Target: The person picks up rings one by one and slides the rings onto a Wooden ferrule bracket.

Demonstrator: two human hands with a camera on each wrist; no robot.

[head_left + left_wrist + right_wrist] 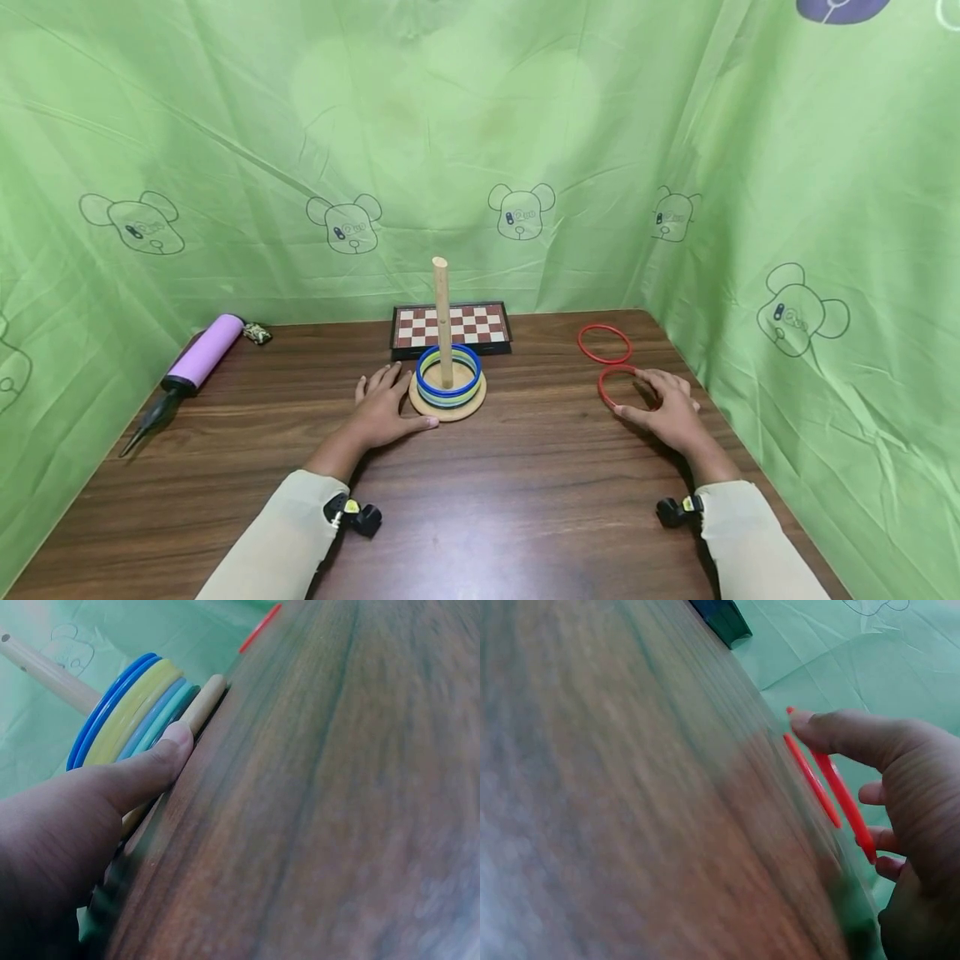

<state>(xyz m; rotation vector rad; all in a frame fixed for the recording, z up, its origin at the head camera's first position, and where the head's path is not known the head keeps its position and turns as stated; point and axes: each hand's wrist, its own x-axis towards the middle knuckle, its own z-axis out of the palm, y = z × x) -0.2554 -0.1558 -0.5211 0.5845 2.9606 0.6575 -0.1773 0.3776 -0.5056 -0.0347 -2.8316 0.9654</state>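
Two red rings (604, 343) on the dark brown wood-grain bench (525, 492). Blue, yellow and teal rings (448, 377) stacked round a pale wooden peg (442, 321). Behind it, a red-and-white checked chessboard (452, 326). Far left, a lilac pump (197, 363) with a black tip. Green curtain (480, 150), bear outlines all over.

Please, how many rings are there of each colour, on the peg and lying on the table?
Red rings on the table: 2, the far one and the near one under the right hand
Blue rings on the peg: 2
Yellow: 1
Light blue: 1
Teal: 1
Total: 7
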